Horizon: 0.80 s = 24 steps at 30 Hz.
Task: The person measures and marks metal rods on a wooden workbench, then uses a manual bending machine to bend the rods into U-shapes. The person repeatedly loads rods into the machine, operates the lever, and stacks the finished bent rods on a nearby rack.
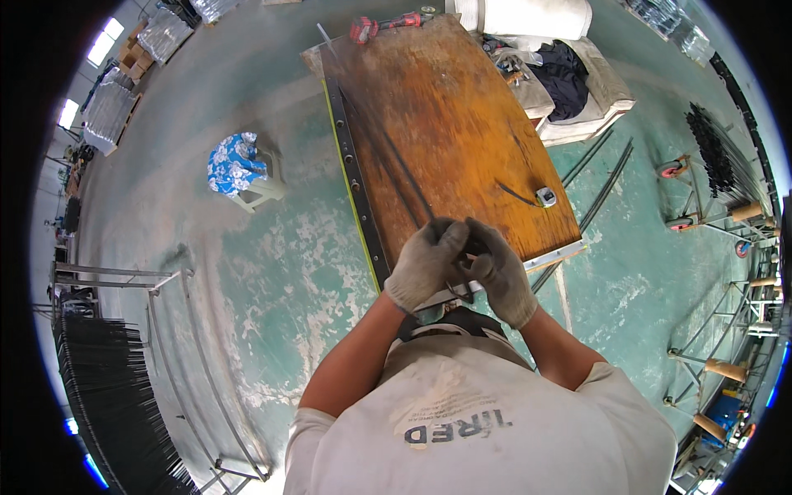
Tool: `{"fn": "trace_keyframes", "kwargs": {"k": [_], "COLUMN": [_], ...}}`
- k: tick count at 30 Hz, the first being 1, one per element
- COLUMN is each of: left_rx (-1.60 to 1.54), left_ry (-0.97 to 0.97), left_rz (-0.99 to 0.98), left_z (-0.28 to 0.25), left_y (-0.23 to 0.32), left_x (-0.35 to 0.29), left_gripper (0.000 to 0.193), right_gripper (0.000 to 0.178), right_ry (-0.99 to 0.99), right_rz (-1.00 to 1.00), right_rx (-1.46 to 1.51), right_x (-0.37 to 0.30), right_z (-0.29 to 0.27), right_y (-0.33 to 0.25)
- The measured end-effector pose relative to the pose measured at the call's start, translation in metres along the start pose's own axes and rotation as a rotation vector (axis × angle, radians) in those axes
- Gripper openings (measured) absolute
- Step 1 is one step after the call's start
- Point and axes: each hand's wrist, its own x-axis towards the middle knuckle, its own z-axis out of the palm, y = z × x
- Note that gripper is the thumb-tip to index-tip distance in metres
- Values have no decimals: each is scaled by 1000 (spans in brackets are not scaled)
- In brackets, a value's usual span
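My left hand (427, 266), in a grey-white work glove, is closed around a thin black rod (406, 175) over the near end of the wooden table (462, 107). The rod runs away from me across the tabletop toward the far left, and a second dark line lies beside it. Close against the left, my right hand (502, 276), gloved too, has its fingers curled on dark material at the rod's near end. A bent dark loop (462, 295) shows below the hands. My fingers hide exactly how the pieces meet.
A tape measure (545, 196) lies right of my hands. A black strip with holes (351, 165) lines the table's left edge. At the far end rests a red cordless tool (385, 26). A covered stool (239, 167), a sofa (598, 103) and floor rods (606, 186) surround the table.
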Motion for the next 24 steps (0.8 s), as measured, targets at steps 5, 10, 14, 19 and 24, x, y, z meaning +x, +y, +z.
{"fn": "trace_keyframes", "kwargs": {"k": [5, 10, 14, 19, 24], "left_rx": [591, 1174, 1533, 1715, 1705], "left_ry": [-79, 13, -99, -139, 37], "left_rz": [48, 233, 50, 107, 252], "left_z": [26, -24, -83, -130, -148], "left_y": [6, -67, -127, -156, -173], "left_x": [28, 44, 40, 17, -1], "left_gripper": [47, 37, 36, 35, 14], "right_gripper": [59, 33, 32, 41, 39], "right_ry": [302, 747, 661, 473, 74], "right_rz": [190, 106, 292, 282, -6], "right_rx": [176, -509, -777, -976, -1062], "right_x": [-15, 9, 23, 14, -19], "right_z": [-4, -59, -87, -75, -55], "right_y": [11, 82, 180, 228, 206]}}
